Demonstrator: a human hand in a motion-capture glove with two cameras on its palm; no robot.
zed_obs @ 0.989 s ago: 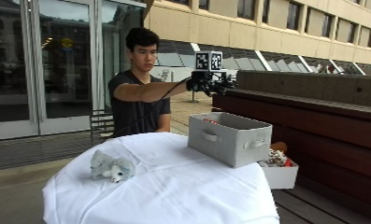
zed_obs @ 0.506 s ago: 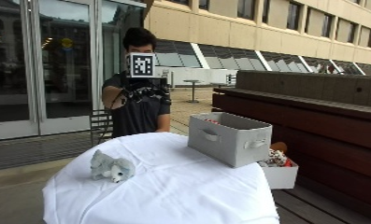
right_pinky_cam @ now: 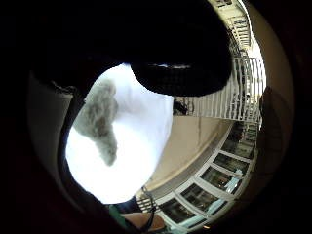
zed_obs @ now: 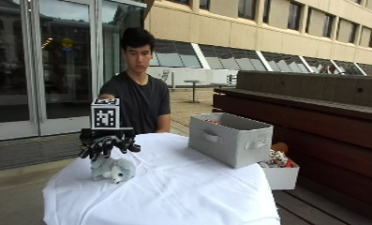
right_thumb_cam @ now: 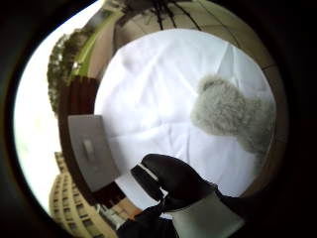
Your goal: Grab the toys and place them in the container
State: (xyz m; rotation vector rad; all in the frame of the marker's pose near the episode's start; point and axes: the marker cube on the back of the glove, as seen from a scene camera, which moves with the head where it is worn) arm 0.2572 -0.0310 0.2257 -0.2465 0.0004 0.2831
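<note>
One grey plush toy (zed_obs: 113, 169) lies at the left of the white-clothed counter (zed_obs: 173, 192). Right above it hangs the gloved grip (zed_obs: 106, 144), fingers loosely spread downward, holding nothing. Well apart, on the counter's right side, stands the grey fabric container (zed_obs: 230, 138).

Fluffy grey plush toy (zed_obs: 113, 169), smooth white tablecloth (zed_obs: 173, 192), matt fabric container (zed_obs: 230, 138).

Gloved right hand (zed_obs: 106, 144) hangs palm down, arm reaching forward, fingers (zed_obs: 97, 150) spread and loosely curled, gripping nothing.
</note>
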